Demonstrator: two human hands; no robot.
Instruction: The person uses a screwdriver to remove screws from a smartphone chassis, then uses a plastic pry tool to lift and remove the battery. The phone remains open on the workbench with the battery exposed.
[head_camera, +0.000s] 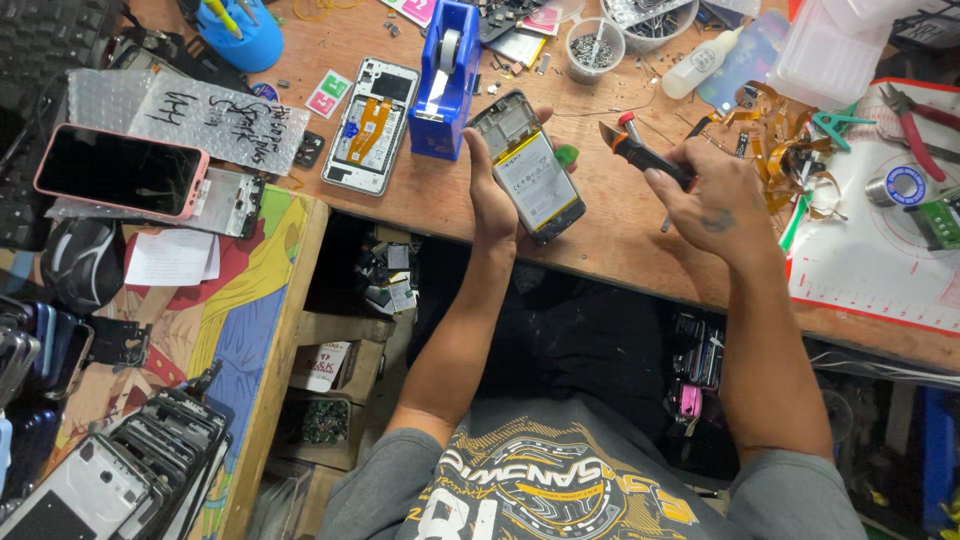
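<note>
My left hand (492, 195) holds an opened phone (528, 168) upright over the wooden bench, its back cover off and the white battery showing. My right hand (712, 198) grips a black and orange tool (640, 153) whose orange tip points left towards the phone, a short gap away. A green pick (567, 154) pokes out at the phone's right edge.
A blue tape dispenser (446, 75) and another opened phone (371, 124) lie left of my left hand. A pink-cased phone (120, 170) rests far left. Orange flex cables (775, 140), a white squeeze bottle (703, 62), red pliers (915, 125) and a white mat (880, 260) sit on the right.
</note>
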